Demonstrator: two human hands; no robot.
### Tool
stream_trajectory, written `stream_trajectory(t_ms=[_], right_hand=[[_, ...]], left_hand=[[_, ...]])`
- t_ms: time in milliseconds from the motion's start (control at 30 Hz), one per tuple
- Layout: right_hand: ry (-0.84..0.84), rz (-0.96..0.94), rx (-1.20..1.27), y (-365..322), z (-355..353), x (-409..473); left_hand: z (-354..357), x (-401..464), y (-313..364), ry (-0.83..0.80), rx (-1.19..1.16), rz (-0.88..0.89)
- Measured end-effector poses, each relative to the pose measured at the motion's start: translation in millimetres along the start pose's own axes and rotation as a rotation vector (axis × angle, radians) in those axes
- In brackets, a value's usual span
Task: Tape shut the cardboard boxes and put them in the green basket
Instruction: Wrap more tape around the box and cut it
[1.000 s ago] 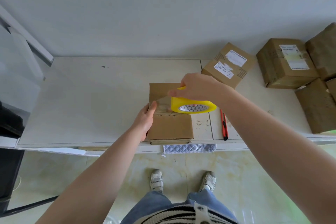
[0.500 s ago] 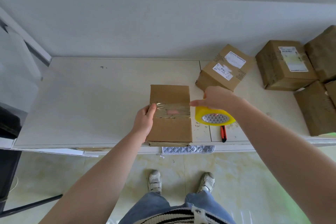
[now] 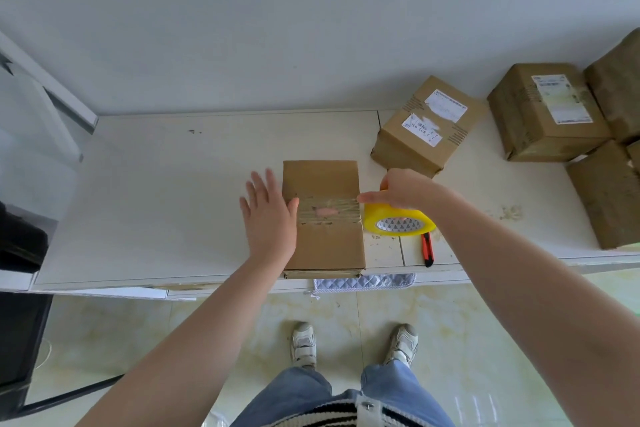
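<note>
Two hands at taped box [image 3: 323, 218], left hand [image 3: 268, 218] fingers spread, right hand [image 3: 403, 189] gripping tape roll [image 3: 398, 224], labels illegible.

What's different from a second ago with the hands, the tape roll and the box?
The right hand carried the yellow tape roll rightward across the cardboard box to its right edge, laying a clear tape strip over the seam. The left hand let go of the box's left edge and now lies open with fingers spread. The box, the red utility knife and the other boxes kept their places.
</note>
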State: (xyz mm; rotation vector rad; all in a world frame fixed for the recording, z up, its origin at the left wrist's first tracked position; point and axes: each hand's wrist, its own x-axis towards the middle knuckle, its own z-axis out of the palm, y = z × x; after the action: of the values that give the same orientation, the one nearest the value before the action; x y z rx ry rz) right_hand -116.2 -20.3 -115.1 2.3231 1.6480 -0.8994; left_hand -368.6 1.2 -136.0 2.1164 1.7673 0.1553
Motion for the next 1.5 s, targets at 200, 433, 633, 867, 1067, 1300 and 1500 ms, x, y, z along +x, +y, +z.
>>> stream_trajectory(t_ms=[200,433,633,867,1067,1300,1500], right_hand=[[0.008,0.009,-0.021,0.1,0.9,2.4],[0.026,0.009,-0.027,-1.3,0.2,1.9],[0.092,-0.059,0.036,-3.9,2.4,1.8],[0.044,-0.153,0.189,10.4,-6.8,1.3],[0.097,-0.157,-0.005,-7.5,-0.8,4.2],[0.176,-0.116,-0.12,8.3,-2.4,-1.6],[0.17,-0.076,-0.127,2.6,-4.6,-2.6]], left_hand=[[12.4,11.8,52.0,0.003,0.26,0.471],[22.9,14.0,51.6,-0.025,0.337,0.417],[18.8,13.8,48.1,-0.009,0.328,0.329],[17.3,17.7,42.4,-0.012,0.338,0.369],[16.0,17.0,44.5,0.033,0.422,0.378],[17.5,17.9,37.5,0.009,0.348,0.357],[18.9,20.0,36.0,0.001,0.316,0.358]])
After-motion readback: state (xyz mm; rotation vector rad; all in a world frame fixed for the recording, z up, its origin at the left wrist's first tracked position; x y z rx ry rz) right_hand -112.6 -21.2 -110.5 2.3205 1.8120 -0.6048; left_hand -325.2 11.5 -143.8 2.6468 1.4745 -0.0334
